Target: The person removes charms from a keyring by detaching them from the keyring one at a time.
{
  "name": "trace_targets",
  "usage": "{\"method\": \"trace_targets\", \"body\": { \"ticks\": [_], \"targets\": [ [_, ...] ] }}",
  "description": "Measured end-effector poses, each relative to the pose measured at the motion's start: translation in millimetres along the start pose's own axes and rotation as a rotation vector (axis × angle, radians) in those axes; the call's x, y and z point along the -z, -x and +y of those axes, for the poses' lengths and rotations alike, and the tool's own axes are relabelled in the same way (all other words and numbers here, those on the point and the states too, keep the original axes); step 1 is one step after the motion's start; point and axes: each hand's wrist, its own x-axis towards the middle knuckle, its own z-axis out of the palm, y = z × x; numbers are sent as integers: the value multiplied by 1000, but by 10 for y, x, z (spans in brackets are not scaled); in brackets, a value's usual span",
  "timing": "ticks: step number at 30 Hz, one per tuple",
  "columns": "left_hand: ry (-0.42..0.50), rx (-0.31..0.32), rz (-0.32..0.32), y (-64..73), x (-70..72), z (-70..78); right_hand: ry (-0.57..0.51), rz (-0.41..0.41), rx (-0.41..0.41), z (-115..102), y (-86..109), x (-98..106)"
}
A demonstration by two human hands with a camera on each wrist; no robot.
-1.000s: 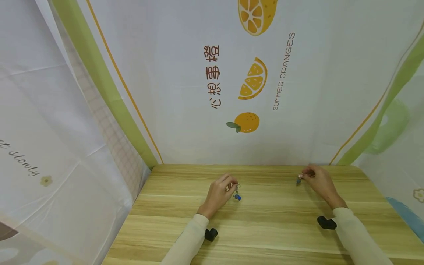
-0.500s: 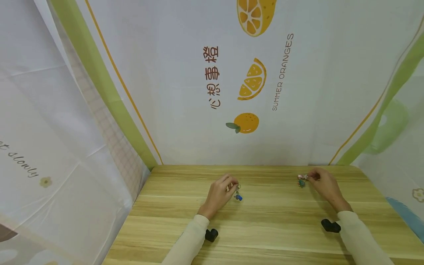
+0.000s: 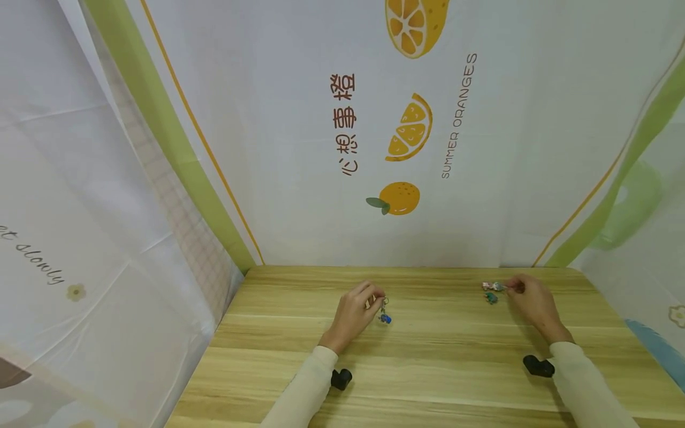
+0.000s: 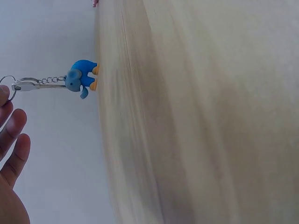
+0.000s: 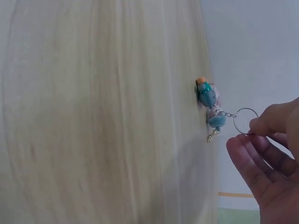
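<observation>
In the head view my left hand [image 3: 355,309] pinches the metal ring of a keychain. From its short chain hangs a small blue elephant figure [image 4: 81,77] with orange feet, a metal clasp [image 4: 27,87] beside the chain. At the back right, my right hand [image 3: 531,302] pinches the ring [image 5: 246,121] of a second keychain between thumb and fingertip. This one bears a green-and-grey animal figure [image 5: 206,94], a light-blue rounded piece [image 5: 216,121] and a pinkish-white part [image 3: 487,286]. Its pieces lie spread at the tabletop just left of the fingers.
The wood-grain table [image 3: 428,368] ends at a hanging white cloth [image 3: 299,226] printed with oranges. More cloth [image 3: 139,309] hangs along the left. Black wrist mounts [image 3: 537,366] sit below both forearms. A tiny pink bit [image 4: 95,3] shows at the left wrist view's top edge.
My right hand has moved to the right and slightly down, and the pieces of its keychain have spread out from a dangling bunch. My left hand and the elephant keychain stay nearly still.
</observation>
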Motion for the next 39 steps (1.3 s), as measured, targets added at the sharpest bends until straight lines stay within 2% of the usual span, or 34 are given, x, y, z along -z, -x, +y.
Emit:
{"method": "trace_targets", "body": {
  "ticks": [15, 27, 39],
  "targets": [
    [16, -9, 18, 1, -1, 3, 13, -16, -94, 197, 27, -10],
    [15, -4, 0, 9, 7, 2, 35, -12, -97, 252, 63, 18],
    [11, 31, -34, 10, 20, 19, 56, -93, -179, 270, 93, 52]
  ]
}}
